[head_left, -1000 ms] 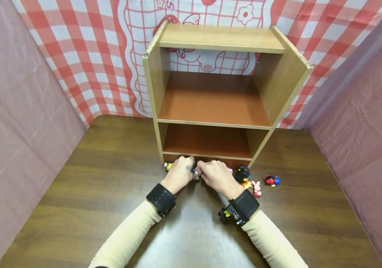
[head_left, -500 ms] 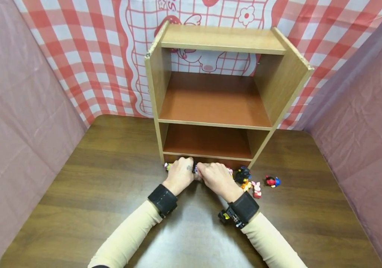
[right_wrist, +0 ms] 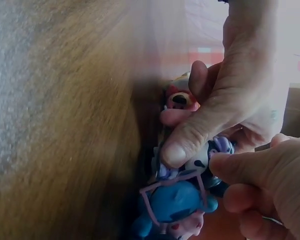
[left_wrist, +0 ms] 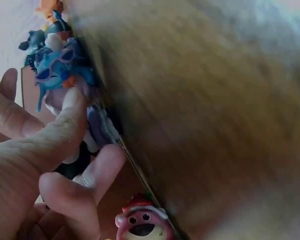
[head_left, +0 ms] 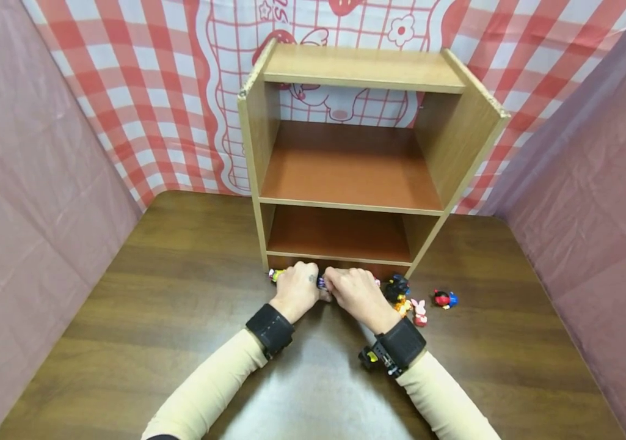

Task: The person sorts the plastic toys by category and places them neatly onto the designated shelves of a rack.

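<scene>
Left hand (head_left: pixel 297 288): curled, thumb on purple figurine (head_left: pixel 321 282); grip partly hidden. Right hand (head_left: pixel 359 294): curled, fingertips pinching same figurine. Hands close together, figurine between; two-sided grip presumably steadies small body among tight neighbours. Blue figurine (right_wrist: pixel 175 201): just beside, toward right hand. Bear figurine (left_wrist: pixel 144 222): toward left hand. Shelf unit (head_left: pixel 345 177): beyond hands, base likely serving as backing. Right of right hand, on tabletop (head_left: pixel 170 293): dark figurine (head_left: pixel 397 286), rabbit figurine (head_left: pixel 419 313), red-and-blue figurine (head_left: pixel 445 299), last set apart.

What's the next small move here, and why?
Probably ease the right hand slowly off the purple-and-white figurine: the left hand also touches it and could steady it, and the blue sunglasses figurine close beside might get knocked.
</scene>
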